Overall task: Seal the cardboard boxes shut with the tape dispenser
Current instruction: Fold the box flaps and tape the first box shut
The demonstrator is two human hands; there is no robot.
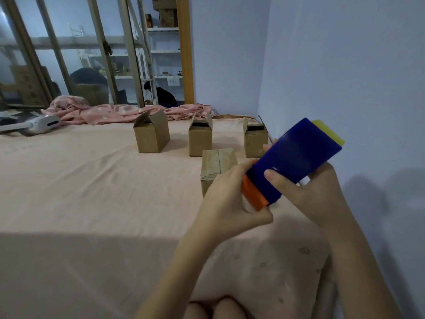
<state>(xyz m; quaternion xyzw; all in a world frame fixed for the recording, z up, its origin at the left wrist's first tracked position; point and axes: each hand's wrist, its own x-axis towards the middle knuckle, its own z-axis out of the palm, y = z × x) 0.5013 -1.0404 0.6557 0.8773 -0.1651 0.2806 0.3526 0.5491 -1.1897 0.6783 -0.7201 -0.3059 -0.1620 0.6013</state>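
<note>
Fingers (272, 177) of both hands clamp the tape dispenser (292, 157); grab the tape end first; closed box (218, 166) sits just behind.

Dim, cool, bluish indoor light, brightest on the far half of the bed (92, 171). Broad soft-edged shadow across the near bedsheet; fainter blurred shadows on the right wall (368, 88). Hazy reflections in the glass doors (69, 54) at top left. Wide-angle bowing of door frames and wall corner toward the edges. Overall softness, slight smear on the blue tape dispenser (296, 157)
</note>
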